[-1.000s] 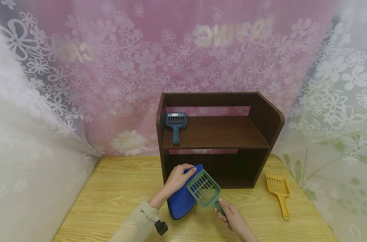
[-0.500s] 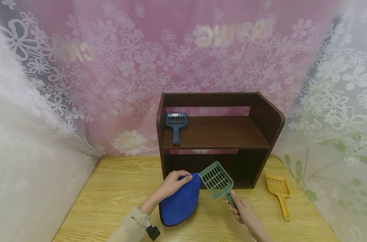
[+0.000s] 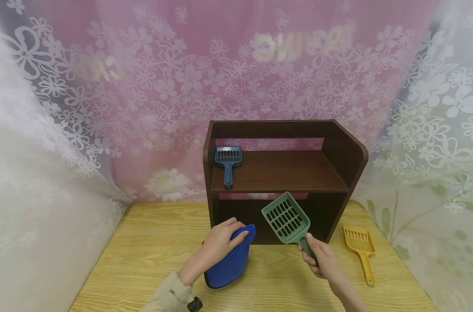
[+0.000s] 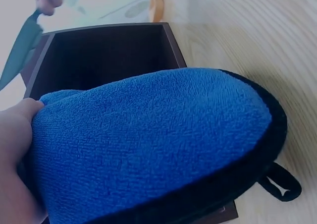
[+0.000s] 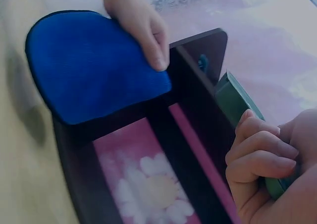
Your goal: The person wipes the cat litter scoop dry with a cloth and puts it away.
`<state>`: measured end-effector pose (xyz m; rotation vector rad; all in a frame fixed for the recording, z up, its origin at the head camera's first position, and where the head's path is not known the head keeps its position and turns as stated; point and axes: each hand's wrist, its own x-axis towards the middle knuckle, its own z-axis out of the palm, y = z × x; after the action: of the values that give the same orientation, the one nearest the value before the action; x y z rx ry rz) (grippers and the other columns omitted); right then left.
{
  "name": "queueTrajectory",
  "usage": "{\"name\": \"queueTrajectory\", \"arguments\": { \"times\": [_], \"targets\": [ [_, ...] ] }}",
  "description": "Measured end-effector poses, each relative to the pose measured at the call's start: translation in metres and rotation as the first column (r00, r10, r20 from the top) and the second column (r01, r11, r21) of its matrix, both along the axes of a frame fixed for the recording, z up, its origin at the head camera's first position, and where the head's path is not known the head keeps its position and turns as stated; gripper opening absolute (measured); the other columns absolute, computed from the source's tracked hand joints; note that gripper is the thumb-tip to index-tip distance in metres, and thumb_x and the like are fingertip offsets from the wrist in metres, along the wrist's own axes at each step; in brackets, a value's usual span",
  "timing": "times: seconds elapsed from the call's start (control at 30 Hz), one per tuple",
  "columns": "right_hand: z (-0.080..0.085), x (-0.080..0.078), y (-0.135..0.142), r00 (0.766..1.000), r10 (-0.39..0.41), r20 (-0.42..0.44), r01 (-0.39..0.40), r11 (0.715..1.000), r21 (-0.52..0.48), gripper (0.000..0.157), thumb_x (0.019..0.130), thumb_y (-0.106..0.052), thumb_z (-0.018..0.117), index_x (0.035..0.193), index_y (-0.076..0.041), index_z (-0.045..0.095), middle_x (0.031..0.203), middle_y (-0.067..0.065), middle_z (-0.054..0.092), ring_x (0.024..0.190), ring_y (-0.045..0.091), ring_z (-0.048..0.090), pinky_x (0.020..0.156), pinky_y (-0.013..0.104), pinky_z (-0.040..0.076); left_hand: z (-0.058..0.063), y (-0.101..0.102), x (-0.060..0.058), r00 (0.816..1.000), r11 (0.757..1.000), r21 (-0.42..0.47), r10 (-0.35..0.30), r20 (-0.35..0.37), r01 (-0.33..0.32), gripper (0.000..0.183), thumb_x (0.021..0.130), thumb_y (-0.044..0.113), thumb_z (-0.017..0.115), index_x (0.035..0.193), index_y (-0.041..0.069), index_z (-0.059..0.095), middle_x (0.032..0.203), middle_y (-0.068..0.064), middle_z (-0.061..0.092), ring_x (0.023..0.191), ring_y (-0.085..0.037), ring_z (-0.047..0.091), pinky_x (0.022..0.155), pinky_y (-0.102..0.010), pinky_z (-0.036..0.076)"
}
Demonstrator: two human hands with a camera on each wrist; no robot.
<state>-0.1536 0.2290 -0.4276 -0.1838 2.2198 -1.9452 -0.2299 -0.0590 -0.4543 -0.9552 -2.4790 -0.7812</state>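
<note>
My left hand [image 3: 220,241] grips a blue terry cleaning cloth [image 4: 148,140] with a black edge and a small black hanging loop. The cloth hangs down above the table in front of the shelf's left part. In my right hand [image 3: 321,259] is the handle of a green slotted litter scoop [image 3: 286,219], its head tilted up to the left before the shelf's lower opening. Cloth and scoop are apart. From the right wrist view, the fingers curl round the green handle, and the scoop's head shows only from its side.
A dark brown two-tier shelf [image 3: 283,171] stands at the back of the wooden table [image 3: 158,234]. On its upper tier, at the left, leans a blue litter scoop [image 3: 228,164]. A yellow litter scoop [image 3: 360,249] lies on the table right of the shelf. Floral curtains [image 3: 174,86] surround the table.
The green scoop has moved right and up, away from the cloth it overlapped in view. My left hand has drawn the cloth slightly left and down. The other scoops stay put.
</note>
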Motion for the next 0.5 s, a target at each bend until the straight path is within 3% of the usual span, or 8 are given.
{"name": "queueTrajectory", "arguments": {
  "times": [0.17, 0.33, 0.5],
  "targets": [
    [0.020, -0.008, -0.001, 0.993, -0.035, -0.116, 0.036, 0.999, 0.005, 0.050, 0.101, -0.040, 0.024, 0.092, 0.002, 0.050, 0.056, -0.003, 0.035, 0.038, 0.006, 0.025, 0.031, 0.029, 0.018, 0.001, 0.000, 0.000, 0.985, 0.996, -0.081, 0.013, -0.172, -0.028, 0.019, 0.092, 0.036, 0.054, 0.097, 0.022, 0.067, 0.080, 0.011, 0.050, 0.061, 0.001, 0.042, 0.054, -0.014, 0.037],
    [0.038, -0.021, -0.004, 0.985, -0.038, -0.171, 0.041, 0.999, 0.015, 0.053, 0.100, -0.043, 0.025, 0.097, 0.003, 0.051, 0.058, -0.001, 0.035, 0.039, 0.008, 0.026, 0.033, 0.031, 0.021, 0.000, -0.001, -0.002, 0.939, 0.986, -0.153, 0.012, -0.345, -0.069, 0.017, 0.091, 0.034, 0.057, 0.096, 0.021, 0.067, 0.077, 0.009, 0.048, 0.061, -0.003, 0.040, 0.055, -0.017, 0.032],
    [0.057, -0.034, -0.012, 0.969, -0.037, -0.244, 0.039, 0.999, 0.003, 0.053, 0.099, -0.044, 0.025, 0.104, 0.003, 0.049, 0.059, 0.000, 0.036, 0.039, 0.014, 0.026, 0.035, 0.035, 0.025, -0.001, -0.002, -0.002, 0.898, 0.972, -0.208, 0.006, -0.440, -0.108, 0.019, 0.092, 0.035, 0.055, 0.097, 0.020, 0.067, 0.078, 0.006, 0.049, 0.063, -0.005, 0.040, 0.056, -0.020, 0.026]
  ]
}}
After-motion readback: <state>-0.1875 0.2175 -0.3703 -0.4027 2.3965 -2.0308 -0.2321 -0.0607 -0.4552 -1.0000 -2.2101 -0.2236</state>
